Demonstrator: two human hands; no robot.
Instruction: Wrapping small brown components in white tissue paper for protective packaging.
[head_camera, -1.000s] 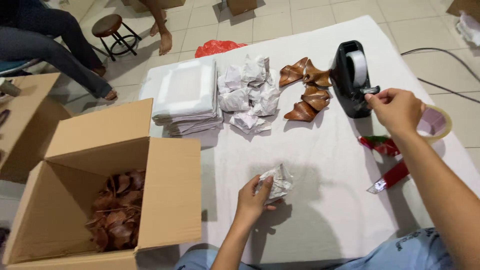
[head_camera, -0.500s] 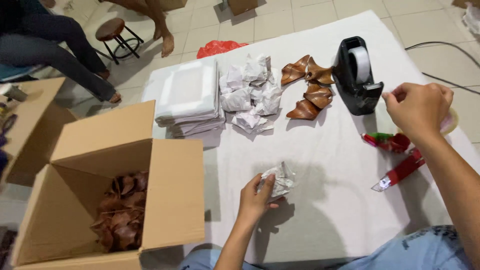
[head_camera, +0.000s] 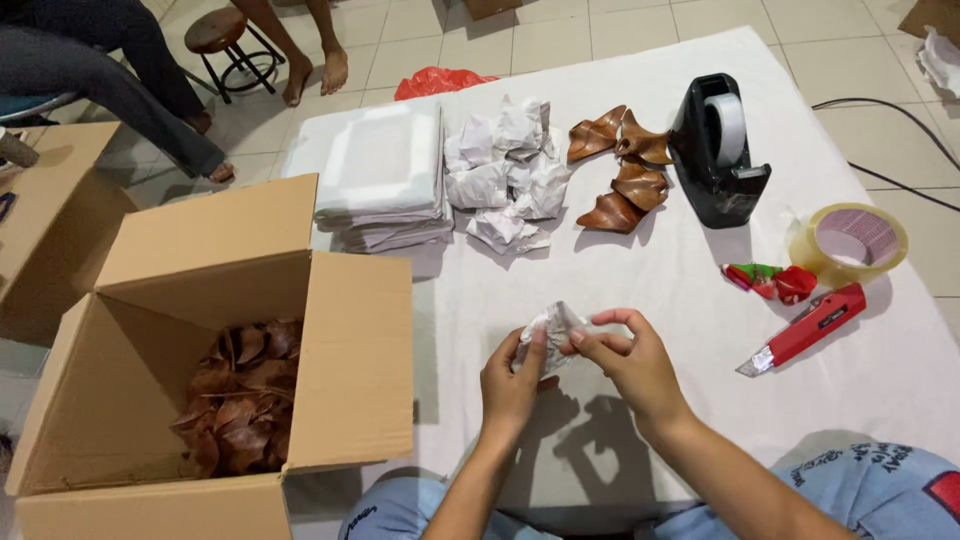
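At lower centre, left hand (head_camera: 512, 380) and right hand (head_camera: 632, 362) pinch a paper bundle (head_camera: 550, 330), seemingly light, crushable, best gripped at its ends.

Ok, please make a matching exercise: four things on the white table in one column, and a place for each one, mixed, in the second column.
Things:
1. tape dispenser
2. red cutter
3. small paper-wrapped bundle
4. cardboard box

Places:
A. between the left hand and the right hand
B. at the left edge of the table, open, with brown pieces inside
C. at the far side, right of the brown wooden pieces
D. just below the roll of clear tape

Pairs: 1-C, 2-D, 3-A, 4-B
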